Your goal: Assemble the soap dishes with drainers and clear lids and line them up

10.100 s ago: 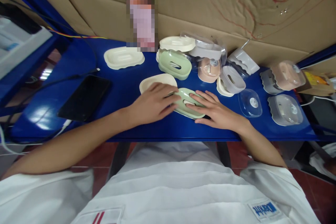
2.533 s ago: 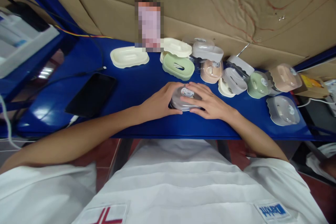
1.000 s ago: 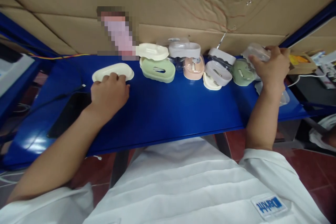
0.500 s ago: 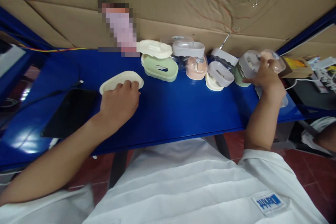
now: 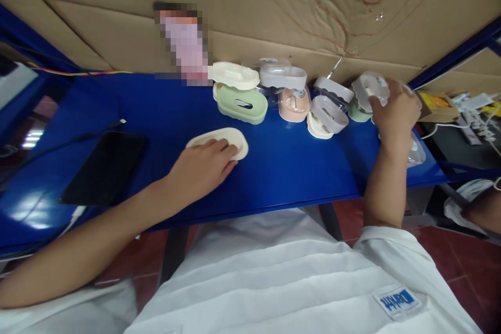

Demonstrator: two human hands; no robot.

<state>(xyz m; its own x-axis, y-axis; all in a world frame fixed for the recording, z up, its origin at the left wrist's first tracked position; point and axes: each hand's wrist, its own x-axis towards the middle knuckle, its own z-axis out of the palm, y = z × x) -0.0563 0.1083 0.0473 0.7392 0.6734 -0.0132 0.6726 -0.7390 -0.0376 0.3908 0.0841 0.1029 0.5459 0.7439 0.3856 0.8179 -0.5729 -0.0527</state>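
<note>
My left hand [image 5: 205, 167] has its fingers curled over a cream oval plastic dish [image 5: 240, 141] at the middle of the blue table. Out to the right, my right hand [image 5: 397, 112] is closed around a small peach container with a clear lid, now almost wholly covered by the fingers. Just left of that hand stands a lilac container [image 5: 366, 86] with a clear lid, on top of a green one [image 5: 358, 109]. Beneath my right wrist lies another clear-lidded piece [image 5: 415, 150].
Along the back lie a green slotted oval piece [image 5: 242, 104], a cream one [image 5: 235, 75], a peach container [image 5: 294, 104] and several lilac pieces [image 5: 331, 114]. A black phone [image 5: 104, 169] with a white cable is at left. A cardboard box [image 5: 438, 107] stands far right.
My left hand has slid the cream dish to the right and nearer to me. My right hand has shifted slightly, and its fingers now cover the peach container.
</note>
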